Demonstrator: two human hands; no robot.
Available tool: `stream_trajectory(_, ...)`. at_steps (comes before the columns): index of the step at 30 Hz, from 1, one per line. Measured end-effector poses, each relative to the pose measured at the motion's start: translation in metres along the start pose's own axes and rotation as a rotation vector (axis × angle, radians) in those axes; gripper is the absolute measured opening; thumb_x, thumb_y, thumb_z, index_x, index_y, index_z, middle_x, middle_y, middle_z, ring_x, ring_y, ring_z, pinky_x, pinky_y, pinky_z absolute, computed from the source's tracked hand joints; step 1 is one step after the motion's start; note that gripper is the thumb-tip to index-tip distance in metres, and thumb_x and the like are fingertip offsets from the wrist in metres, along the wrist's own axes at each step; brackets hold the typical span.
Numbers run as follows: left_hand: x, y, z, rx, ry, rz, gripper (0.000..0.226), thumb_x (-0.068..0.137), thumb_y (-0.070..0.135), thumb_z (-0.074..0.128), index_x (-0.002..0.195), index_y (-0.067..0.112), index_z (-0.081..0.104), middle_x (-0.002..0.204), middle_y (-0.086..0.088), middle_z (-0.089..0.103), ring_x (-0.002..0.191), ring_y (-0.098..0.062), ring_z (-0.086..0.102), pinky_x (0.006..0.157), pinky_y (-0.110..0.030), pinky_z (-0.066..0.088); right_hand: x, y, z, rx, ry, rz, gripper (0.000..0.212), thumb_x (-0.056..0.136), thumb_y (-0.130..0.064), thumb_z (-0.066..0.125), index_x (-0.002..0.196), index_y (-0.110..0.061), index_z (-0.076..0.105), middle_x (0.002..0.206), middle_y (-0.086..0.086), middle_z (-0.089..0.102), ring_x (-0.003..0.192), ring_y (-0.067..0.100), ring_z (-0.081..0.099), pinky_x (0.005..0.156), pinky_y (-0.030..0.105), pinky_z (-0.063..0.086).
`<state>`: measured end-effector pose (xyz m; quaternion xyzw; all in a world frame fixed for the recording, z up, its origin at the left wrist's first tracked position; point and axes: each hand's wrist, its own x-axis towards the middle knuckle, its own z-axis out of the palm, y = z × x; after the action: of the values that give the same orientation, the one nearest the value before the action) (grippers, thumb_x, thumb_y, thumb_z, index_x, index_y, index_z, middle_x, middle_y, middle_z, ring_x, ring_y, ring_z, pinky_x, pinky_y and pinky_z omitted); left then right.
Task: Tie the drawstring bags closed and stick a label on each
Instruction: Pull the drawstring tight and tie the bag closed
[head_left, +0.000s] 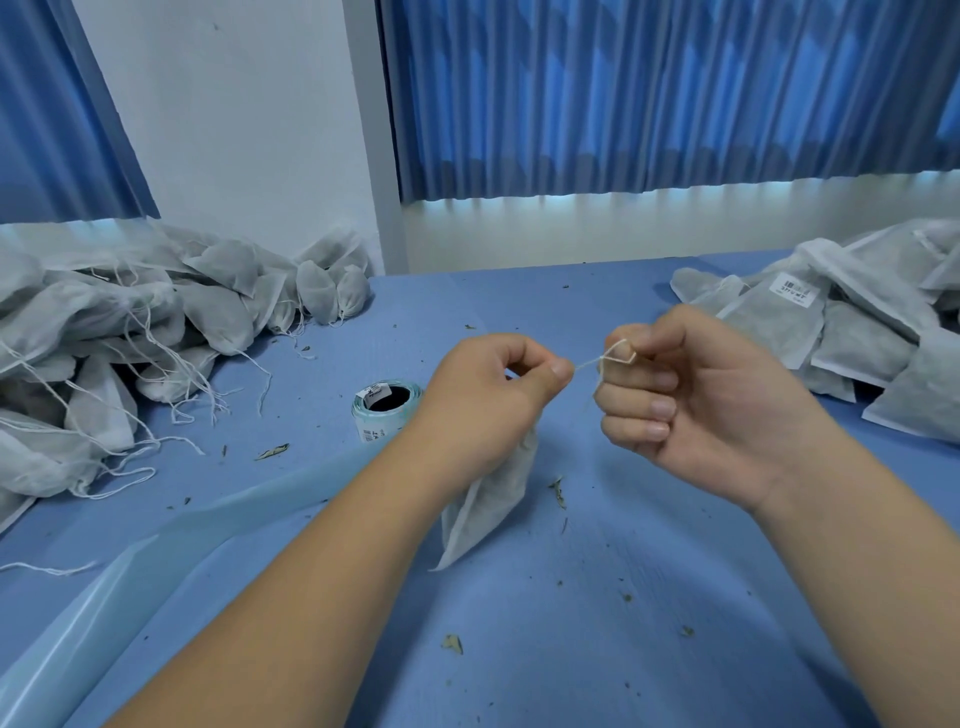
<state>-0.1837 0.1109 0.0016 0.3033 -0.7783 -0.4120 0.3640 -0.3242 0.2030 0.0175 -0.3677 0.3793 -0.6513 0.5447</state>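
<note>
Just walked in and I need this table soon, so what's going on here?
A person is tying a small bag shut. The left hand pinches the string, with the bag hanging beneath it, and the right hand has the string looped round a finger. A label roll stands on the table behind the left hand. A pile of loose-stringed bags lies to the left. The pile on the right shows a stuck-on label.

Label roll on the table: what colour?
The label roll is pale teal with white labels and a black core, seen in the head view.
</note>
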Motion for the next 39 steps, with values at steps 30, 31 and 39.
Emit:
stream_trajectory(30, 0.004, -0.019, 0.014, 0.159, 0.135, 0.065, 0.025, 0.093, 0.03, 0.062, 0.068, 0.027, 0.059, 0.049, 0.026, 0.051, 0.047, 0.002, 0.045, 0.048, -0.012, 0.034, -0.001, -0.003, -0.011, -0.226, -0.017, 0.09, 0.036, 0.063, -0.006, 0.071, 0.055, -0.022, 0.04, 0.06, -0.005, 0.025, 0.045, 0.009, 0.028, 0.041, 0.02, 0.027)
stream_trajectory(31, 0.003, -0.02, 0.015, 0.149, 0.111, 0.049, 0.025, 0.093, 0.032, 0.063, 0.068, 0.027, 0.059, 0.051, 0.026, 0.052, 0.049, 0.003, 0.046, 0.049, -0.011, 0.035, 0.0, -0.003, -0.01, -0.203, 0.007, 0.058, 0.035, 0.061, -0.008, 0.069, 0.058, -0.022, 0.037, 0.06, -0.004, 0.025, 0.046, 0.009, 0.028, 0.042, 0.019, 0.028)
stream_trajectory(39, -0.007, -0.018, 0.013, 0.046, -0.307, -0.048, 0.038, 0.085, 0.06, 0.052, 0.096, 0.026, 0.068, 0.095, 0.01, 0.07, 0.087, -0.014, 0.063, 0.084, -0.03, 0.049, 0.007, -0.009, -0.027, -0.095, 0.36, -0.159, 0.026, 0.086, -0.003, 0.059, 0.068, -0.018, 0.048, 0.059, -0.003, 0.046, 0.05, 0.01, 0.049, 0.044, 0.018, 0.038)
